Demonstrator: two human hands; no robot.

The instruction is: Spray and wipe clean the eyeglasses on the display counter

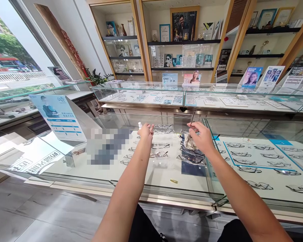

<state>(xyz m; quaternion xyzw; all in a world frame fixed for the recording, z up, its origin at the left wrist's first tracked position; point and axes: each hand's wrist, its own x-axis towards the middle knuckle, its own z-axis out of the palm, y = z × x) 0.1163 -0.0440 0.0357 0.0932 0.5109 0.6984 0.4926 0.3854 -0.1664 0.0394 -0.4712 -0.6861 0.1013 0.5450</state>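
Note:
My left hand reaches out over the glass counter, closed around a small white spray bottle. Only the bottle's white top shows; its body is hidden behind the hand. My right hand grips a pair of eyeglasses, one dark temple pointing up and another dark tip sticking out to the right. A crumpled beige cloth hangs from the same hand and covers part of the glasses. Rows of eyeglass frames lie in the display case beneath both hands.
The glass counter stretches across in front of me. On its left stands a blue and white sign. More eyeglasses fill the right case and the back counter. Wooden shelves with pictures line the far wall.

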